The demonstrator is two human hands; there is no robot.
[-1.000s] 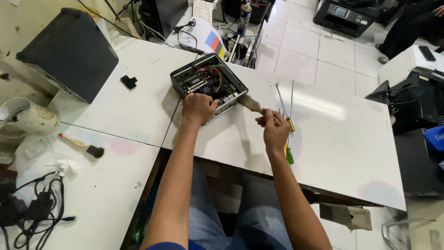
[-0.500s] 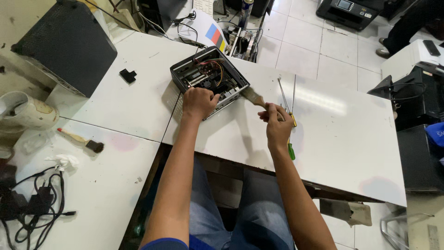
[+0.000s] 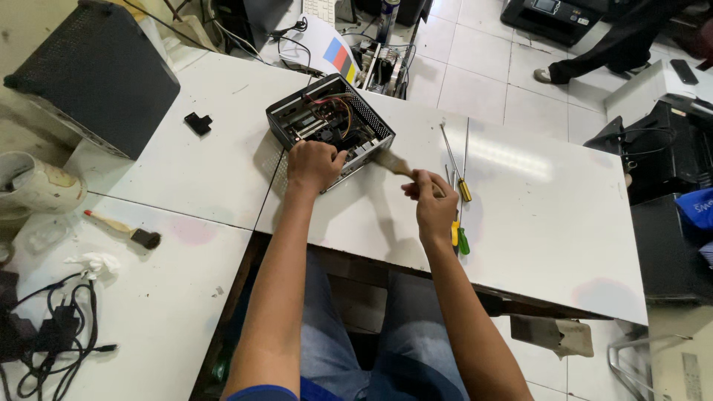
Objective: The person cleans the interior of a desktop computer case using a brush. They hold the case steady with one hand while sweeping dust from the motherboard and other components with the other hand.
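**Brushing an opened computer case**

Right hand (image 3: 433, 210) grips a paintbrush (image 3: 392, 163), bristles angled toward the small open computer case (image 3: 330, 122). Left hand (image 3: 313, 165) clamps the case's near edge, steadying it on the white bench (image 3: 549, 215). Screwdrivers (image 3: 459, 194) lie beside it.

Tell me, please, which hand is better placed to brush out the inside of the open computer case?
The right hand, probably: it already holds the brush, bristles beside the computer case. The left hand grips the case's near edge, steadying it.
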